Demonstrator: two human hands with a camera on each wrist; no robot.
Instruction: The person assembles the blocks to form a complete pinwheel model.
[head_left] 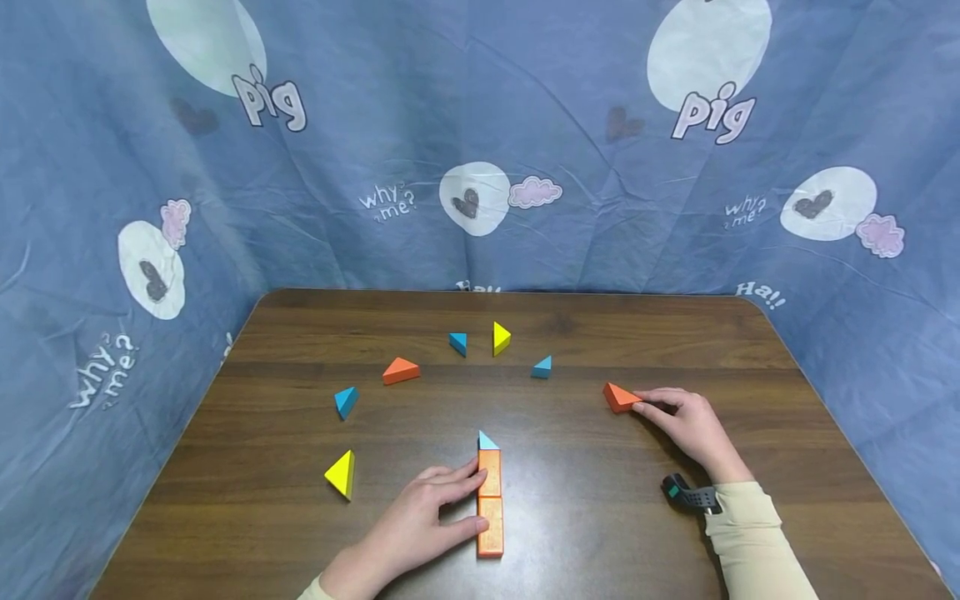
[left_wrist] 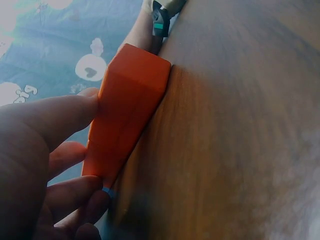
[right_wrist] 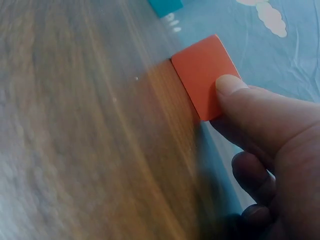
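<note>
Two orange rectangular blocks, a far one [head_left: 490, 473] and a near one [head_left: 491, 533], lie end to end on the table with a small light-blue triangular block [head_left: 487, 441] at their far end. My left hand [head_left: 423, 517] rests along their left side, thumb at the near block and fingertips at the far one. In the left wrist view the orange row [left_wrist: 127, 100] has fingers along one side only. Farther right, my right hand [head_left: 693, 425] pinches a red-orange triangular block [head_left: 619, 398] by its right corner. The thumb [right_wrist: 232, 85] presses its face in the right wrist view.
Loose triangular blocks form an arc on the wooden table [head_left: 585, 483]: yellow [head_left: 342, 475], blue [head_left: 346, 402], red-orange [head_left: 401, 371], blue [head_left: 459, 343], yellow [head_left: 501, 338] and blue [head_left: 542, 367]. A blue printed curtain [head_left: 375, 250] hangs behind. A black wristband [head_left: 688, 495] circles the right wrist.
</note>
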